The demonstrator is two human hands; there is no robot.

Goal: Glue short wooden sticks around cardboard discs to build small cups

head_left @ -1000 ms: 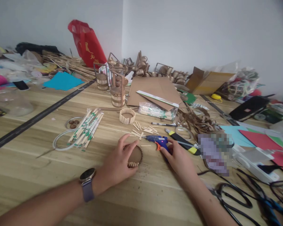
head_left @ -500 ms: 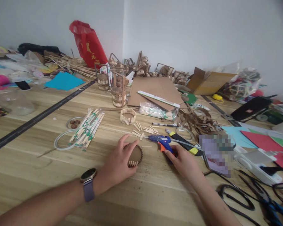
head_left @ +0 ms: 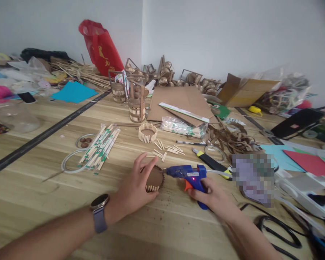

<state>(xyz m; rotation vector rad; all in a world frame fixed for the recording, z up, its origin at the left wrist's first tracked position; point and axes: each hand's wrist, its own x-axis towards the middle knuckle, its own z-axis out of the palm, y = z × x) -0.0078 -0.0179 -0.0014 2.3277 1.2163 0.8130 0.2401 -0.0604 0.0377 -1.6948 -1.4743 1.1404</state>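
Left hand (head_left: 135, 184) spread around round cardboard base (head_left: 155, 177) on tabletop (head_left: 178, 238), apparently steadying it; can't tell if pinching. Right hand (head_left: 213, 196) wrapped round glue gun (head_left: 182, 171) handle, right of base, nozzle toward rim, presumably for aim.

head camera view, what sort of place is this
Probably a craft workspace: the right hand holds a blue glue gun, wrapped sticks lie on the wooden table, and small basket-like pieces are heaped behind.

Behind the disc (head_left: 155, 177) stands a ring (head_left: 147, 138) (loose sticks (head_left: 164, 156) beside it); right, the glue gun (head_left: 179, 171).
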